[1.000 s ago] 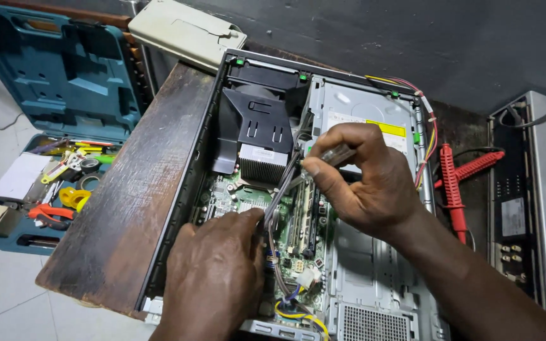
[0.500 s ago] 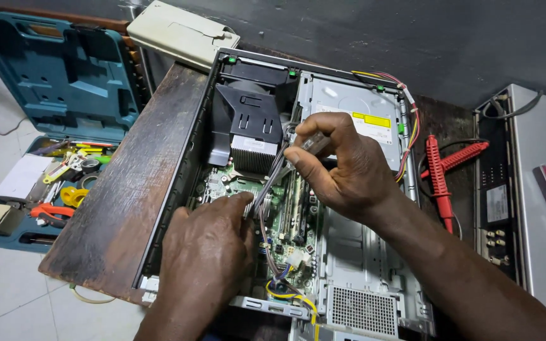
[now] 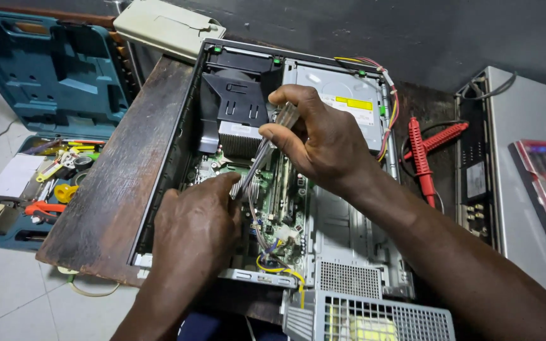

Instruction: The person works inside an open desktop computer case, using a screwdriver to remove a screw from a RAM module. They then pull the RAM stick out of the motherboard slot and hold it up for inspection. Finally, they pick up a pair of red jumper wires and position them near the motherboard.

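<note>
Here the right hand [image 3: 314, 142] pinches the clear screwdriver [image 3: 266, 151], which slants down and left into the open computer case [image 3: 349, 252], while the left hand [image 3: 194, 230] rests curled right beside its tip.

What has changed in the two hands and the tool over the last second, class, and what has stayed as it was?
The right hand has tilted the screwdriver a little steeper and shifted slightly left over the board. The left hand has slid its fingers up to the shaft near the tip. The grip on the handle is unchanged, nothing was let go, and the open computer case and red probes stayed put.
</note>
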